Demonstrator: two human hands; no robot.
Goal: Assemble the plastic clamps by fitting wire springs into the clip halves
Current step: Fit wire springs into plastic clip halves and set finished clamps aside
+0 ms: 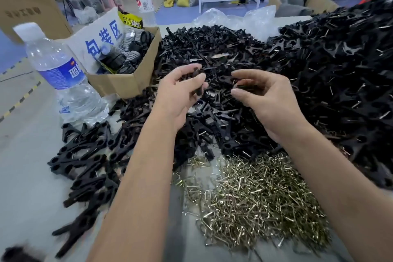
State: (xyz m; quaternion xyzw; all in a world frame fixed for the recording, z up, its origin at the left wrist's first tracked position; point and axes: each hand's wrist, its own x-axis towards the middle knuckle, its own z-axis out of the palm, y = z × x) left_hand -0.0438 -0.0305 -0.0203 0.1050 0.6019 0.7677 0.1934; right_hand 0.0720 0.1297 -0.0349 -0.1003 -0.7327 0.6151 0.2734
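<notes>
Here, hands over clip pile [212,53] — left hand [180,93], right hand [263,100] each pinching a clip half [196,83]

Above a heap of brass-coloured bent wire springs [251,195] — left hand [180,95] pinching a black plastic clip half [196,83], right hand [268,100] pinching another black piece [244,87].

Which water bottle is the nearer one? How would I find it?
Look at the table's left edge, beside the cardboard box. The nearer bottle stands there, with a blue label and white cap; the other bottle, behind the box, has a red-and-white label.
</notes>
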